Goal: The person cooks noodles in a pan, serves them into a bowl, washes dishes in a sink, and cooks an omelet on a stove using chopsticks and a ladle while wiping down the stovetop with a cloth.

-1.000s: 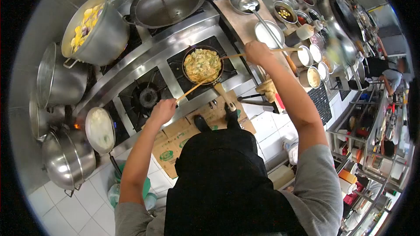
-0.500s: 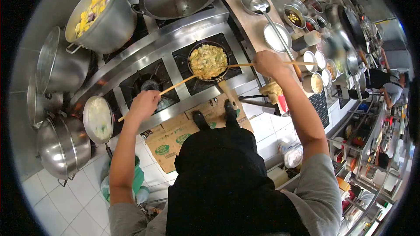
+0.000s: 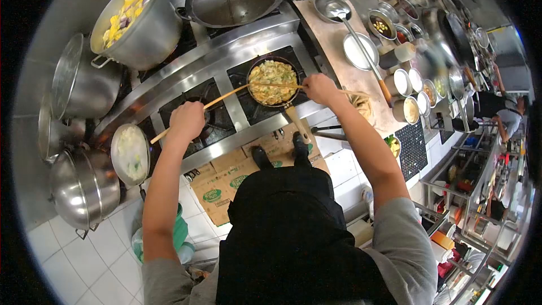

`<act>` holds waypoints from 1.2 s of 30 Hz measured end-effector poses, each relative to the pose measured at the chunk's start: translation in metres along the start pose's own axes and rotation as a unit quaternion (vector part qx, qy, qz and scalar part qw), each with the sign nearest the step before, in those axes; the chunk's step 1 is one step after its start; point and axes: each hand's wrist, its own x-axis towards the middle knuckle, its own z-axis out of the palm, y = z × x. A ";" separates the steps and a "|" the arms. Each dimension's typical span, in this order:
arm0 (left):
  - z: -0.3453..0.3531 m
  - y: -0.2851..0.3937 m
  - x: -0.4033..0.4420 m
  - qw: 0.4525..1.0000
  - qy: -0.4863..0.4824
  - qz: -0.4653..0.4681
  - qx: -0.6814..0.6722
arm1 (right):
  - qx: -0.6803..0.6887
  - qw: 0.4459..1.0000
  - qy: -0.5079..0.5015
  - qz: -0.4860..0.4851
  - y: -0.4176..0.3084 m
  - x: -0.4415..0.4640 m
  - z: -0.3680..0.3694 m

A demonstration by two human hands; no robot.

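Observation:
Over the front of the stove, my left hand (image 3: 188, 120) is closed on a wooden stick (image 3: 226, 96) whose tip reaches the left side of the pan. My right hand (image 3: 320, 88) grips a second wooden stick (image 3: 276, 85), which lies across the food from the right. Yellowish egg-like food with green bits (image 3: 274, 73) fills the small round pan (image 3: 250, 91). That pan sits on a burner, its wooden handle (image 3: 296, 122) pointing toward my feet.
A large pot of yellow pieces (image 3: 148, 36) and a wok (image 3: 237, 0) stand behind. At the left is a white-filled pan (image 3: 130, 155). Bowls, a ladle (image 3: 361, 45) and bottles line the right counter. A co-worker (image 3: 505, 113) stands far right.
My right hand has moved left, nearer the pan, and its stick now crosses the food. My left hand has shifted left and slightly up since the first frame.

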 end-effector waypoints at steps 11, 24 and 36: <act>0.004 -0.002 -0.005 1.000 -0.015 -0.014 -0.021 | 0.009 1.000 0.025 0.001 -0.004 0.005 0.016; 0.038 -0.008 0.013 0.998 0.051 -0.014 -0.027 | 0.002 0.997 0.060 0.041 -0.002 0.015 0.008; 0.041 0.005 0.013 0.997 0.035 -0.023 -0.062 | 0.038 0.991 0.075 0.107 -0.001 -0.015 0.007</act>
